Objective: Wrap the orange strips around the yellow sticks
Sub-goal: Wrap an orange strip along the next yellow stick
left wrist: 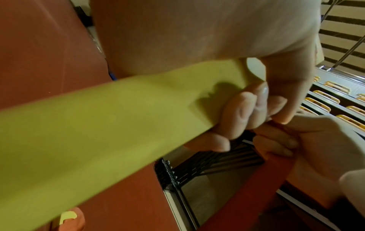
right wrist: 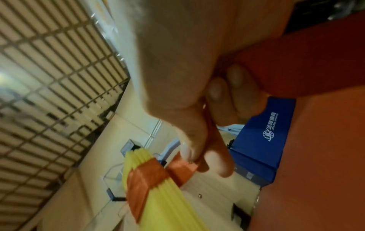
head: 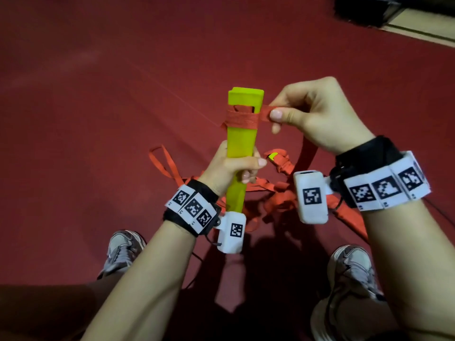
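Observation:
A stack of flat yellow sticks [head: 242, 141] stands upright in front of me, and my left hand [head: 231, 166] grips it around the middle. An orange strip [head: 242, 120] is wound several times around the stack near its top. My right hand [head: 278, 112] pinches the free end of that strip just right of the stack, thumb over fingers. In the right wrist view the orange strip [right wrist: 146, 179] bands the yellow sticks [right wrist: 168, 201] while the thumb presses the strip end. The left wrist view shows the yellow sticks [left wrist: 98, 132] held by curled fingers [left wrist: 242, 112].
More orange strips [head: 270, 190] lie tangled on the red floor [head: 98, 94] below my hands, with another yellow stick end [head: 272, 156] among them. My two shoes [head: 123, 252] stand at the bottom. A blue mat [right wrist: 262, 140] lies further off.

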